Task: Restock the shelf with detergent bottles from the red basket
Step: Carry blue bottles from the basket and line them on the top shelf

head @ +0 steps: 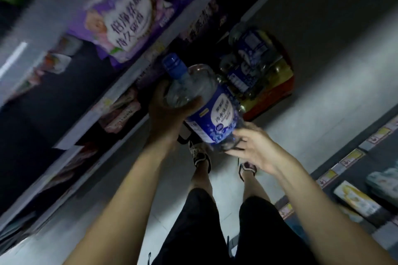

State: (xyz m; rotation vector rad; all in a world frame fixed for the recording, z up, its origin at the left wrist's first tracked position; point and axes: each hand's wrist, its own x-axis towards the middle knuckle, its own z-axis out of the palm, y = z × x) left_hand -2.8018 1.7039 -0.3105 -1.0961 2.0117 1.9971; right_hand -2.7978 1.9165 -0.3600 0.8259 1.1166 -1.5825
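My feed is dim and tilted. The floor [336, 54] at upper right catches the most light, grey and patchy. Motion blur smears the shelf [90, 101] along the left edge, and the purple packs [120, 26] at upper left are soft. Shadow swallows the lower middle. The wide lens bends the edges.

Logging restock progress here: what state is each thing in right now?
Detergent bottle: lifted, tilted, blue cap on, held by both hands.
Left hand: grip closed around the bottle's upper part.
Right hand: supporting the bottle's base.
Red basket: on the floor, more bottles lying inside.
Shelf: stocked with purple packs; picture blurred.
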